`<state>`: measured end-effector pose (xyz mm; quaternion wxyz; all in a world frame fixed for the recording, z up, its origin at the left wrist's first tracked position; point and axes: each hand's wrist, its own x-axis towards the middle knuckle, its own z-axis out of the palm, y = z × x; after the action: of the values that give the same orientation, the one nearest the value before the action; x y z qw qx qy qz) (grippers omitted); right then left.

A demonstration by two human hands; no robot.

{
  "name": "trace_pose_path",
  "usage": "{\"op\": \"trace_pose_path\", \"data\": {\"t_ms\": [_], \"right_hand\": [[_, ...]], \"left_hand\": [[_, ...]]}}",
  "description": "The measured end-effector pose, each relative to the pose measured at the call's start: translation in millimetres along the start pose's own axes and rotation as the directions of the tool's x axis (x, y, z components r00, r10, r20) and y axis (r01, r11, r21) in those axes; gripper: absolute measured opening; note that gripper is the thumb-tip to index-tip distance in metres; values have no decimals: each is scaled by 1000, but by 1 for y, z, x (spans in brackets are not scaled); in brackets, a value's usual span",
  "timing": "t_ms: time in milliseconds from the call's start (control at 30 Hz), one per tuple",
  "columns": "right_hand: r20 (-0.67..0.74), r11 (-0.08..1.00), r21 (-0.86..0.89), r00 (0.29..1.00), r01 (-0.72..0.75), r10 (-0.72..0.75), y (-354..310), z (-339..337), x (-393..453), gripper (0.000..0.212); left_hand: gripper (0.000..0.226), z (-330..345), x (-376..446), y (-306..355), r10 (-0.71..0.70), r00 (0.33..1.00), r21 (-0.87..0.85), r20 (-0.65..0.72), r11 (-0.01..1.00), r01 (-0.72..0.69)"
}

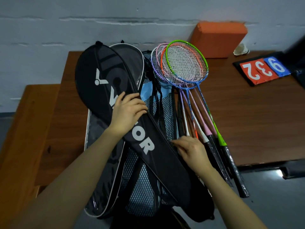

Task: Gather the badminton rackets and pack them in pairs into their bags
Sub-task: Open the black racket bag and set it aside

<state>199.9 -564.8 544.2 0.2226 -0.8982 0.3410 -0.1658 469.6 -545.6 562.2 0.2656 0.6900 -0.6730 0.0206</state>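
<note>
A black racket bag with white lettering (99,76) lies diagonally on top of a pile of other bags, among them a grey one with white piping (105,187) and a mesh one with light blue lining (142,184). My left hand (127,111) rests on the middle of the black bag, fingers curled over its right edge. My right hand (189,150) pinches that bag's edge lower down, where a zipper seam runs. To the right, several rackets (186,63) lie stacked with green, orange, pink and purple frames, handles toward me.
Everything lies on a brown wooden table (247,121) against a pale wall. An orange block (217,40) and a white shuttlecock (242,49) sit at the back right. A flip scoreboard (262,70) with red and blue number cards lies at the right.
</note>
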Motion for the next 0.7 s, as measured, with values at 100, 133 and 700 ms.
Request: {"op": "trace_pose_path", "data": {"t_ms": [100,133,700], "right_hand": [[35,997,60,998,-56,54,11,0,-19,23],[39,992,95,996,-81,78,13,0,-23,22],[-8,921,374,993,-105,116,6,-34,-33,14]], "left_hand": [[13,6,2,2,-96,995,8,24,995,96],[12,6,4,6,-123,992,21,39,992,122],[18,9,-33,80,-41,967,-87,252,994,65]]}}
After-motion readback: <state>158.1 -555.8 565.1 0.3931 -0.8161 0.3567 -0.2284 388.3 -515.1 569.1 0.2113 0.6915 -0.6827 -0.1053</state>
